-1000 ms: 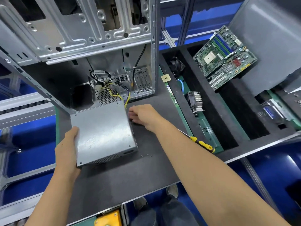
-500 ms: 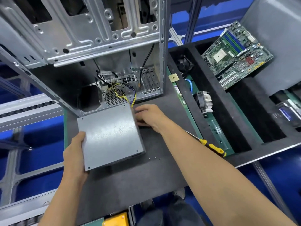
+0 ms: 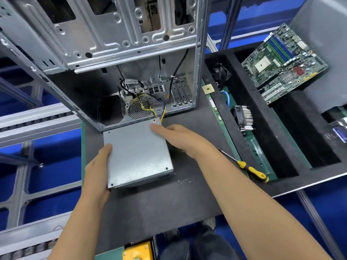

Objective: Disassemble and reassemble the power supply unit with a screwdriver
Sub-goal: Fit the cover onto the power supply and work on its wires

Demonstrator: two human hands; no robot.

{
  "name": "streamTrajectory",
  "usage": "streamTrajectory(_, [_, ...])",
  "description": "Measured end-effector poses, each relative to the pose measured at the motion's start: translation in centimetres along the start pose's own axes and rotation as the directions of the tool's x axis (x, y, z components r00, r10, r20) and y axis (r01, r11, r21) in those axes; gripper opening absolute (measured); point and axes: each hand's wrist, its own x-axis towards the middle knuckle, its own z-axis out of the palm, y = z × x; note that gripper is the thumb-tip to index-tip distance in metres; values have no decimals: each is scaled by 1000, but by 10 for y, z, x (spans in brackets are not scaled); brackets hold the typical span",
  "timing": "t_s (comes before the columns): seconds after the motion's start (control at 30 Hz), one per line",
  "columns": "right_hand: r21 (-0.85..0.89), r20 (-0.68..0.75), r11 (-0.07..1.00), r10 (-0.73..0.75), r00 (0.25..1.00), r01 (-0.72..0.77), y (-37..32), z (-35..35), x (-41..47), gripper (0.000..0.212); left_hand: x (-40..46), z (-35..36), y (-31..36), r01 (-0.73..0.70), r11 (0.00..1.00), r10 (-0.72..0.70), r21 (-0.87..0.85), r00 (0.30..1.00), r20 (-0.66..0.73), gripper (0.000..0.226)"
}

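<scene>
PSU: power supply unit lain flat on mat, cable end at computer case mouth.
Left hand: near-left edge gripped.
Right hand: far-right corner gripped, thumb on top.
Axis: long side pointed into case.
Screwdriver: right, apart; right hand nearer.

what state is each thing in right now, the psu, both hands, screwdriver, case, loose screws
power supply unit: out of the case, flat on the mat, cables attached
left hand: grips its left edge
right hand: holds its right edge
screwdriver: lying unused
case: open
screws: loose on the mat
</scene>
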Motion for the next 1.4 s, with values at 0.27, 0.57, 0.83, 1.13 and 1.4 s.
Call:
streamTrajectory(0.27, [-21,7,999,36,999,-36,-2,1,8,97,9,4,-3,16,988,-3,152,996,-85,40])
streamTrajectory(0.57, [-306,-134,950,19,991,-60,-2,8,5,102,12,10,-3,-7,953,52,303,988,-142,50])
streamTrajectory(0.83, [-348,-203,937,-35,978,-39,5,18,7,69,11,12,-2,-50,919,111,391,985,-134,54])
streamTrajectory(1.13, [-224,-44,971,-101,994,88,22,7,-2,63,3,11,-7,-121,786,201,606,977,-66,63])
streamTrajectory(1.4, [-195,-111,972,-154,982,131,25,17,-9,60,1,14,-5,-150,704,253,694,966,-48,62])
